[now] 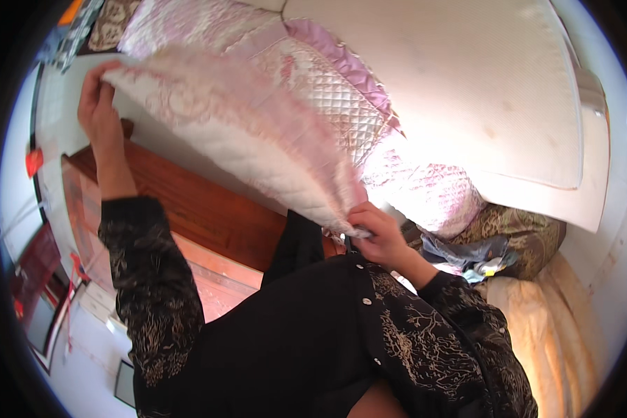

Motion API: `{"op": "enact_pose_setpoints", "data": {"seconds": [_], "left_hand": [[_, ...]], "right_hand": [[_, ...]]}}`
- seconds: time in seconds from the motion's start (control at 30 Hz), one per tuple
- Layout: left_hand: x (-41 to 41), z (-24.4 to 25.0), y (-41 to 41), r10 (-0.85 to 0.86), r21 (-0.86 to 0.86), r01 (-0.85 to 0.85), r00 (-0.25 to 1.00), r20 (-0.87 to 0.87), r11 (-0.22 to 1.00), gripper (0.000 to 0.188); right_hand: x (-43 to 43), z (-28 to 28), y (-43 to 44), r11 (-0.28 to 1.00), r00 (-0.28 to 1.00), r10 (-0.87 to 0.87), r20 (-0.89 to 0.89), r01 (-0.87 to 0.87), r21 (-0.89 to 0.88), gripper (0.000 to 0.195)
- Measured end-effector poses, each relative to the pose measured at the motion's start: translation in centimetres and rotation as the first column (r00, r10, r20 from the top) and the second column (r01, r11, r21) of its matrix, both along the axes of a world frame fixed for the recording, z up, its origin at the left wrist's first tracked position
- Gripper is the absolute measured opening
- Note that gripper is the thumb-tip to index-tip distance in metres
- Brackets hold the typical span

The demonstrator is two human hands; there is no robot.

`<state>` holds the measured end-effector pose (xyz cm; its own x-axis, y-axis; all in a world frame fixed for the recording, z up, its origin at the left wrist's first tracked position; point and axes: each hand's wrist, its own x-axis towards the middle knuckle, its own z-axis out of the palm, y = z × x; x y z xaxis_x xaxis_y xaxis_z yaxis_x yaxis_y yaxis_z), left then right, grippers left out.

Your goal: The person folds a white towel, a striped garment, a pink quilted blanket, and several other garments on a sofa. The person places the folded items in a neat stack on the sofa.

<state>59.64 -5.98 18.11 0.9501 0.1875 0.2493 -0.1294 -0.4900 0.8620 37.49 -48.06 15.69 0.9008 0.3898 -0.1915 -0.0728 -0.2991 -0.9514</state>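
Observation:
A pink-and-white quilted cloth [224, 130] is stretched between my hands, blurred along its upper part. My left hand [100, 107] grips one corner, raised at the upper left. Lower and closer to my body, my right hand [379, 232] pinches the opposite end of the same edge. Past the cloth lies a quilted cover [339, 99] in white and pink with a purple satin ruffle [339, 57]. The raised cloth hides part of that cover.
A cream mattress [475, 89] spans the upper right. Clothes [470, 253] lie by a patterned brown-green fabric bundle [533, 237], above beige plush fabric [533, 313]. Reddish-brown wooden furniture [198, 193] stands below the cloth. A brown patterned textile [112, 23] is at the top left.

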Motion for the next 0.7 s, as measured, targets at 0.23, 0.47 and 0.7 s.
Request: {"op": "enact_pose_setpoints", "data": {"seconds": [0.23,0.47,0.7], "left_hand": [[-1.6,2.8,5.9,-0.035,0.030,0.039,0.995,-0.098,0.999,0.020],[-0.9,6.9,7.1,-0.009,0.135,-0.002,0.997,0.081,0.991,0.018],[1.2,7.4,5.2,-0.085,-0.302,0.215,0.916,0.392,0.929,0.025]], "right_hand": [[3.5,-3.1,2.9,0.992,0.955,-0.125,-0.269,0.110,-0.069,0.017],[7.6,-1.2,2.7,0.933,0.887,-0.352,0.299,0.359,0.034,0.024],[6.1,13.1,-1.5,0.982,0.696,0.102,0.710,0.043,-0.184,0.041]]}}
